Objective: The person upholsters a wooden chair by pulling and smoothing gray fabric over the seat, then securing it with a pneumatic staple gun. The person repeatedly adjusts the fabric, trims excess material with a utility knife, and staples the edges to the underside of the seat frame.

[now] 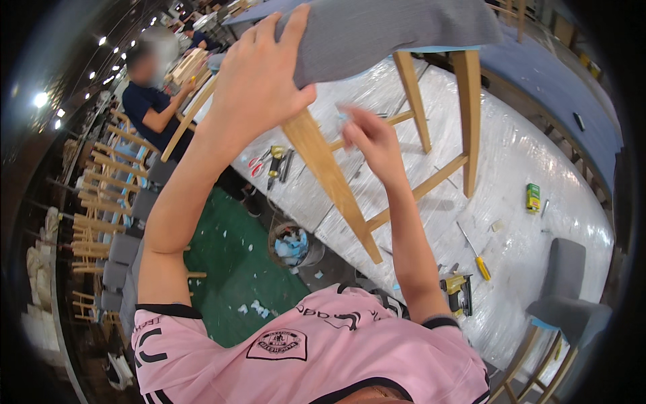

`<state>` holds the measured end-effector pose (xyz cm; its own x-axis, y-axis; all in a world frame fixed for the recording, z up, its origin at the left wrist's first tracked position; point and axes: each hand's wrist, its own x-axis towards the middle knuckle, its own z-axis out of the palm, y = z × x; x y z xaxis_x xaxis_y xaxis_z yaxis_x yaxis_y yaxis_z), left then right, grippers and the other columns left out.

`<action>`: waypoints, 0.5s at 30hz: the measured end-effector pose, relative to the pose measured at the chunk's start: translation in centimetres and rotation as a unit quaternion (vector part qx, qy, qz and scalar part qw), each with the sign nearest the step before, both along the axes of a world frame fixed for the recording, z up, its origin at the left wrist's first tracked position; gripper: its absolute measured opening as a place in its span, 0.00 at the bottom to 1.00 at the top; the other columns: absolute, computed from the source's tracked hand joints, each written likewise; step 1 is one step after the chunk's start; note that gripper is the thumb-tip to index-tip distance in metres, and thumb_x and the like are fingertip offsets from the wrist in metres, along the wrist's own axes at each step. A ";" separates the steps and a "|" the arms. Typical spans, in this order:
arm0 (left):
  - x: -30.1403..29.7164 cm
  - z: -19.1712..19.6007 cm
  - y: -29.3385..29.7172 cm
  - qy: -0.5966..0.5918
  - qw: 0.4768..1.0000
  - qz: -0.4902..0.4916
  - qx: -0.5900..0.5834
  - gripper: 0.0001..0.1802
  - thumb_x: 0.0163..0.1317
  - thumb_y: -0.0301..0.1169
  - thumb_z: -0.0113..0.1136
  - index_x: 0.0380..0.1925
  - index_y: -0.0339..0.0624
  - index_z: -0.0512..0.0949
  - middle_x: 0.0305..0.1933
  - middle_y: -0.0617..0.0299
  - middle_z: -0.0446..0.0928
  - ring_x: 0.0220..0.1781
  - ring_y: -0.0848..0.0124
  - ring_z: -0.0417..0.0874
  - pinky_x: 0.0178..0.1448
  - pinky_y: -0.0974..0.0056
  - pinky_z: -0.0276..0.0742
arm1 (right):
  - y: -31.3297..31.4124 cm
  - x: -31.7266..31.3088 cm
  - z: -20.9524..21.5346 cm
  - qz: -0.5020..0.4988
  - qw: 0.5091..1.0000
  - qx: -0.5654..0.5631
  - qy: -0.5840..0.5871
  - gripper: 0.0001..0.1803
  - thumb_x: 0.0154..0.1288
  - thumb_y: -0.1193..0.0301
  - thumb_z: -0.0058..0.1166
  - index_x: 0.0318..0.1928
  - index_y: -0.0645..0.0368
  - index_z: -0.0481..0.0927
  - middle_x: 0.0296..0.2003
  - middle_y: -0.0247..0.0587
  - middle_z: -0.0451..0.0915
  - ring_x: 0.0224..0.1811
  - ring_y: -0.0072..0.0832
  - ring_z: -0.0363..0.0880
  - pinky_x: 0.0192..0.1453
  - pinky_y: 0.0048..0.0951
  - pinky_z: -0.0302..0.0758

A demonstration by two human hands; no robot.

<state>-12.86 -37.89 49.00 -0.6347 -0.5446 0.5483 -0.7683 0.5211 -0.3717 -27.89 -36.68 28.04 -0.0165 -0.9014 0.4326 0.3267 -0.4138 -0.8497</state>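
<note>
A chair with a grey upholstered seat (397,34) and pale wooden legs (330,175) stands on the plastic-covered table in front of me. My left hand (259,81) grips the near left corner of the seat, fingers over the fabric and thumb at its lower edge. Beneath the seat, between the legs, is my right hand (373,138), slightly blurred. Its thumb and forefinger pinch what looks like a small light-blue scrap (344,116). Light-blue material also shows along the seat's underside (437,49).
On the table (498,155) lie a yellow-handled screwdriver (483,268), a staple gun (457,294), a green-and-yellow box (533,198), a power tool (276,161) and red-handled scissors (255,167). A bucket of blue scraps (291,248) stands beside it. Another person (151,101) works at far left; chairs (121,249) line the left.
</note>
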 end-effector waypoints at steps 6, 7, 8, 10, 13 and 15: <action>1.3 -0.3 -0.6 -0.016 1.000 0.014 -0.001 0.54 0.50 0.40 0.71 0.78 0.48 0.57 0.69 0.36 0.69 0.67 0.41 0.75 0.68 0.44 0.75 | 21.4 -8.1 -28.0 -0.103 0.863 0.451 -0.201 0.24 0.75 0.59 0.59 0.62 0.62 0.78 0.45 0.39 0.82 0.43 0.28 0.82 0.47 0.32 0.83; 1.0 -0.2 -0.6 -0.014 1.000 0.014 -0.007 0.53 0.51 0.40 0.70 0.78 0.49 0.57 0.70 0.39 0.69 0.66 0.42 0.76 0.68 0.45 0.75 | 26.5 -9.1 -33.3 -0.146 0.812 0.485 -0.290 0.26 0.74 0.60 0.60 0.64 0.64 0.76 0.53 0.45 0.79 0.52 0.34 0.81 0.57 0.39 0.82; 0.8 -0.1 -0.7 -0.013 1.000 0.016 -0.013 0.53 0.51 0.40 0.69 0.78 0.49 0.57 0.70 0.42 0.69 0.65 0.43 0.76 0.67 0.45 0.75 | 30.9 -9.8 -38.7 -0.211 0.771 0.463 -0.384 0.30 0.74 0.56 0.61 0.65 0.65 0.74 0.57 0.48 0.77 0.59 0.40 0.79 0.66 0.45 0.77; 0.5 0.2 -0.5 -0.012 1.000 0.009 -0.012 0.53 0.50 0.40 0.69 0.78 0.50 0.57 0.70 0.45 0.70 0.66 0.44 0.76 0.67 0.46 0.76 | 36.0 -11.4 -47.0 -0.358 0.660 0.431 -0.501 0.37 0.71 0.47 0.62 0.65 0.65 0.72 0.58 0.48 0.75 0.61 0.39 0.76 0.68 0.48 0.77; 0.6 0.0 0.3 -0.020 0.999 0.037 0.016 0.55 0.51 0.41 0.71 0.79 0.50 0.55 0.72 0.39 0.68 0.69 0.42 0.74 0.70 0.45 0.73 | 35.7 -12.4 -46.9 -0.369 0.547 0.410 -0.630 0.46 0.63 0.32 0.61 0.56 0.66 0.74 0.55 0.45 0.74 0.56 0.36 0.76 0.64 0.45 0.78; 0.0 0.0 0.6 -0.013 0.999 0.030 0.022 0.56 0.50 0.41 0.72 0.79 0.50 0.56 0.71 0.39 0.68 0.69 0.42 0.74 0.71 0.45 0.72 | 34.2 -11.9 -47.9 -0.419 0.492 0.442 -0.622 0.51 0.55 0.26 0.61 0.52 0.66 0.74 0.48 0.43 0.75 0.47 0.34 0.76 0.54 0.41 0.78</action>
<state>-12.83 -37.25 49.02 -0.6143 -0.6047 0.5069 -0.7887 0.4906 -0.3705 -39.79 -2.46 -19.83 -0.2984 -0.1804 -0.9372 0.8513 -0.4943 -0.1760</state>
